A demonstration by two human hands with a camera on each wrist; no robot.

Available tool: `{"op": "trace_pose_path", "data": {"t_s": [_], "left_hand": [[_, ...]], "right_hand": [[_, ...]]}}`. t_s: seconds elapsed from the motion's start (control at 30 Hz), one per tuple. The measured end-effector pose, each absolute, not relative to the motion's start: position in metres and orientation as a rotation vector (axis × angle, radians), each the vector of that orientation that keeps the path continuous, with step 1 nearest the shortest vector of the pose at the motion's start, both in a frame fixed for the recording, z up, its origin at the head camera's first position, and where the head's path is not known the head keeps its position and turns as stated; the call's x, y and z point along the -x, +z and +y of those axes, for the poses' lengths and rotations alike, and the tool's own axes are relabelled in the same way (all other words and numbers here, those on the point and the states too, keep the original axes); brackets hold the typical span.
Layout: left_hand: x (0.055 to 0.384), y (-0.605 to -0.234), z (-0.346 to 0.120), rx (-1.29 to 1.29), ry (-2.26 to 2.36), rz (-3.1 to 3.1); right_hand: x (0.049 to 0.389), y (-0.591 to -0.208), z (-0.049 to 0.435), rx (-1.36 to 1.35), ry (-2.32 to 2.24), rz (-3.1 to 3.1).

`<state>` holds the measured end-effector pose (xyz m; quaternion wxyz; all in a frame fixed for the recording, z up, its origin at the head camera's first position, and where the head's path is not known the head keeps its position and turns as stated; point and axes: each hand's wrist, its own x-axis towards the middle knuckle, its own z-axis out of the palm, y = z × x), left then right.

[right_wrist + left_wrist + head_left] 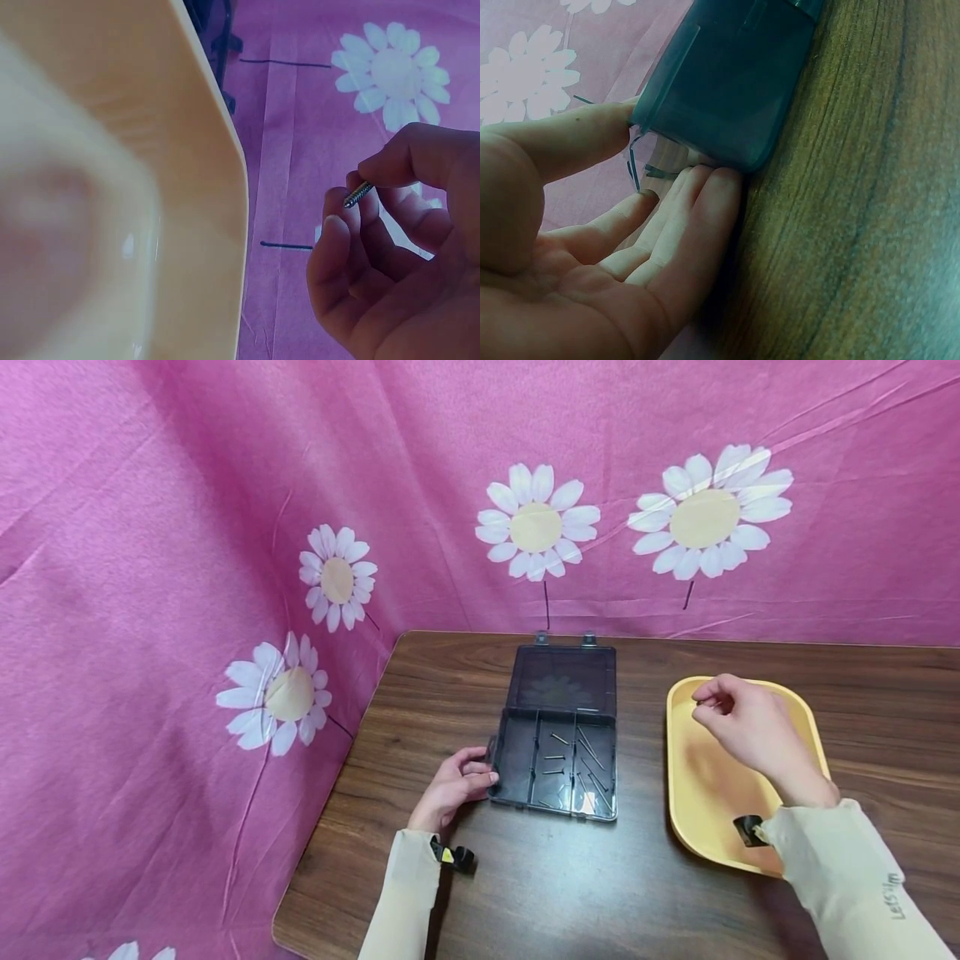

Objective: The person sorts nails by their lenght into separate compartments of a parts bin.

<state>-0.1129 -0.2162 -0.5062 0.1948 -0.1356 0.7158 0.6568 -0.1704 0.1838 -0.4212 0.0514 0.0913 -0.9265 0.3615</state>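
A dark translucent organizer box (517, 752) lies on the table with its lid (562, 681) folded back. Several short screws (555, 757) lie in its middle compartment, and several longer ones (592, 772) in the right compartment. My left hand (452, 787) holds the box's left side, thumb on the rim and fingertips low against the wall, as the left wrist view shows. Above the yellow tray (690, 810), my right hand (753, 727) pinches a screw (358, 194) between thumb and fingers. Its threaded tip sticks out, while the fingers hide its head.
The brown wooden table (465, 685) ends at the left and far edges, where a pink cloth (435, 510) with white flowers hangs. The yellow tray stands to the right of the box, apart from it. A black strap device (453, 856) sits on each wrist.
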Motion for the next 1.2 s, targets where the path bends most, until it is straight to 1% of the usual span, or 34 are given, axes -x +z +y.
{"op": "trace_pose_path", "data": {"t_s": [0.23,0.6,0.9,1.2], "left_hand": [[0.113,-0.507,-0.214,0.351,1.866,2.010],[0.114,-0.508,-0.214,0.349,1.880,2.005],[0.115,-0.509,-0.215,0.357,1.860,2.006],[0.113,-0.509,-0.216,0.363,1.861,2.006]], "right_hand": [[0.167,-0.423,0.173,-0.282,1.118,-2.779],[0.162,-0.426,0.158,-0.282,1.303,-2.688],[0.160,-0.423,0.142,-0.336,1.460,-2.619],[0.157,-0.429,0.126,-0.368,1.542,-2.609]]}}
